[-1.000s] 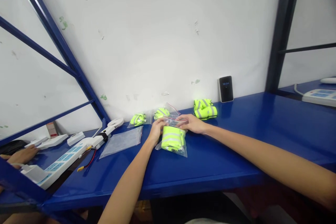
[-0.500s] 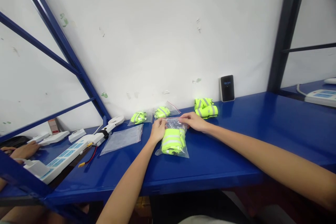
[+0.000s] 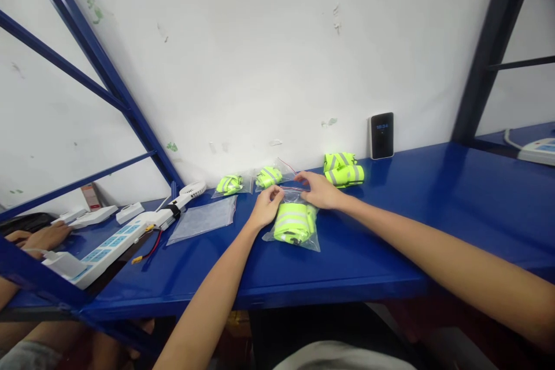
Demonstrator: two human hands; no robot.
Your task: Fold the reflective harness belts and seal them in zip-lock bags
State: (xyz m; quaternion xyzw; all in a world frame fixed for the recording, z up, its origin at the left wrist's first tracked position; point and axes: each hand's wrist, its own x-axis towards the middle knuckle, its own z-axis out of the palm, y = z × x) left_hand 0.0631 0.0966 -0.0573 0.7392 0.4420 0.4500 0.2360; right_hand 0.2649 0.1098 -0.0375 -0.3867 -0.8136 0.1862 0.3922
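A clear zip bag [image 3: 313, 243] lies on the blue table, holding a folded neon-yellow reflective vest [image 3: 292, 222] with silver stripes. My left hand [image 3: 267, 205] pinches the bag's top left corner. Over its top right corner is my right hand [image 3: 321, 189], thumb and fingers parted beside the zip edge. Behind my hands, a bagged yellow bundle [image 3: 269, 176] and a second bagged bundle [image 3: 229, 185] rest near the wall. Two rolled yellow vests [image 3: 344, 175], without bags, lie beyond my right hand.
Flat clear bags [image 3: 202, 221] lie to the left, beside a white handheld fan [image 3: 191, 192] and a power strip [image 3: 106, 251]. A red-black cable [image 3: 154, 245] is near them. A small display device [image 3: 381, 136] leans on the wall. Another person's hand [image 3: 50, 236] is at far left.
My right hand has loosened its pinch on the bag's top edge, its fingers now parted. My left hand still grips the left corner. The whole view has shifted slightly.
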